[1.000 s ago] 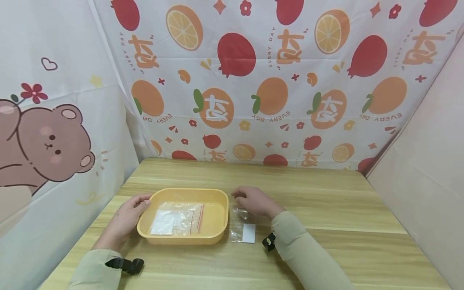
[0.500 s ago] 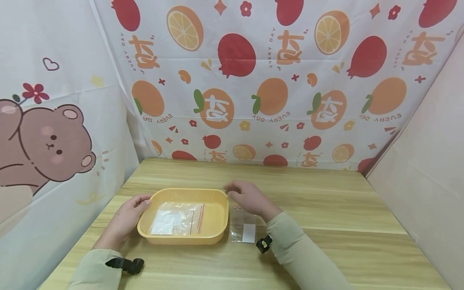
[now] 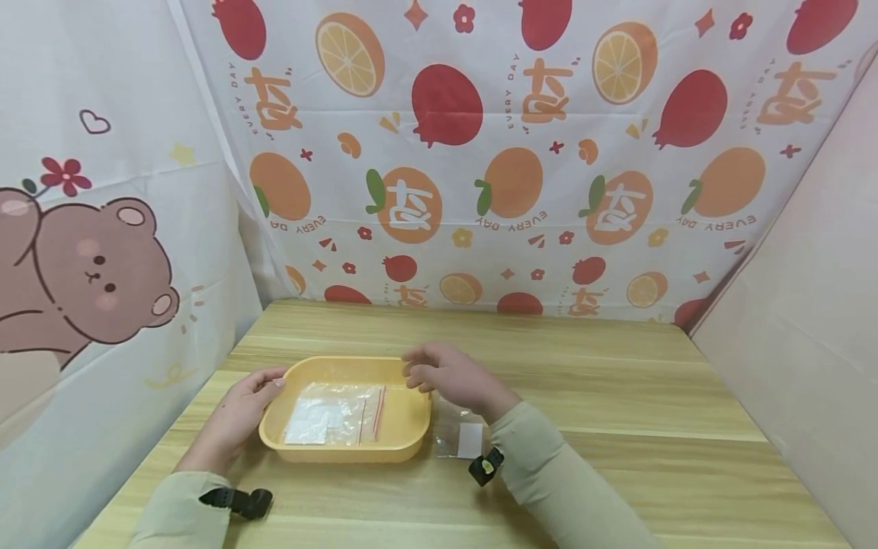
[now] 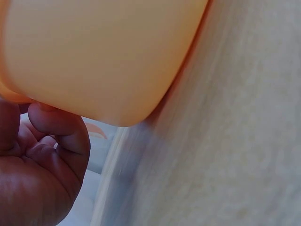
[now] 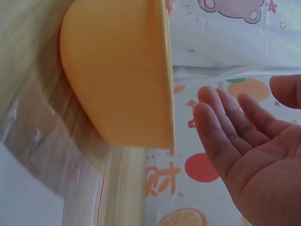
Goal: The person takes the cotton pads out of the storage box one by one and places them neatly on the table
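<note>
A yellow plastic tray (image 3: 346, 454) stands on the table, with clear zip bags (image 3: 373, 412) and white paper (image 3: 306, 422) lying inside. At its left side my left hand (image 3: 240, 404) grips the rim; the left wrist view has its fingers (image 4: 56, 121) curled against the tray's edge. My right hand (image 3: 453, 375) hovers above the tray's far right corner, holding nothing. Its fingers (image 5: 218, 127) are loosely extended and apart from the tray wall in the right wrist view. Below that hand lies another clear bag with a white card (image 3: 469, 440), right of the tray and partly hidden by the wrist.
The wood-grain table (image 3: 617, 427) extends to the right and behind the tray. A fruit-print cloth (image 3: 514, 152) hangs at the back, and a bear-print cloth (image 3: 116, 267) hangs on the left. Black camera straps (image 3: 236, 502) circle both wrists.
My right hand has moved left from above the loose bag to over the tray's right end. The left hand, the tray and its bags have stayed where they were.
</note>
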The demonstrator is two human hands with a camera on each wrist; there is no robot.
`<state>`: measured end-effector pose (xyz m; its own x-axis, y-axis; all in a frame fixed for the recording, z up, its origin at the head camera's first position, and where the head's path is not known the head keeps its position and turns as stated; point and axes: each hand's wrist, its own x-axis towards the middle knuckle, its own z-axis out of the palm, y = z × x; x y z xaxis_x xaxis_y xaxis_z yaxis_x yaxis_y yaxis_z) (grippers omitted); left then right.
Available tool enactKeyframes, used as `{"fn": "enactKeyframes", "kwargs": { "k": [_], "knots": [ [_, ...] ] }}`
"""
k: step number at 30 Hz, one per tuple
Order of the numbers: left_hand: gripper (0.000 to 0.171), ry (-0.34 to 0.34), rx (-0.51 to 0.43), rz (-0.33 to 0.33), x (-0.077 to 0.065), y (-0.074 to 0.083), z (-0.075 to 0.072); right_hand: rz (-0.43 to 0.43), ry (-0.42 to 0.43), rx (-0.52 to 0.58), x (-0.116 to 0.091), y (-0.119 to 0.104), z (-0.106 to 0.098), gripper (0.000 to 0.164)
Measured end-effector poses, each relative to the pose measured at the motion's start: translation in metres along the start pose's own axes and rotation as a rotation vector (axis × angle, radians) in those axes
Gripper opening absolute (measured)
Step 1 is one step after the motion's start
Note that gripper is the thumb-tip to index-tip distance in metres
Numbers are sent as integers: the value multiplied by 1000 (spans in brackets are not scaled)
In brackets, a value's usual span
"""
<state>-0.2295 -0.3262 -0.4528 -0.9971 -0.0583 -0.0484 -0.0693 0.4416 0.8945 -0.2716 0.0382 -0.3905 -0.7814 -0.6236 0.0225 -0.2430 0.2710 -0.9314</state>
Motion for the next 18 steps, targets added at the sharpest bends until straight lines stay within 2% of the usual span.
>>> {"fn": "enactKeyframes", "kwargs": {
  "k": [9, 14, 18],
  "knots": [
    [59, -2, 6, -12, 0, -1, 0, 45, -89, 99, 6, -8, 23, 45],
    [58, -5, -1, 0, -1, 1, 1, 97, -154, 129, 12, -5, 36, 55],
    [58, -4, 0, -1, -2, 2, 1, 123, -167, 196, 20, -1, 48, 57]
  ]
}}
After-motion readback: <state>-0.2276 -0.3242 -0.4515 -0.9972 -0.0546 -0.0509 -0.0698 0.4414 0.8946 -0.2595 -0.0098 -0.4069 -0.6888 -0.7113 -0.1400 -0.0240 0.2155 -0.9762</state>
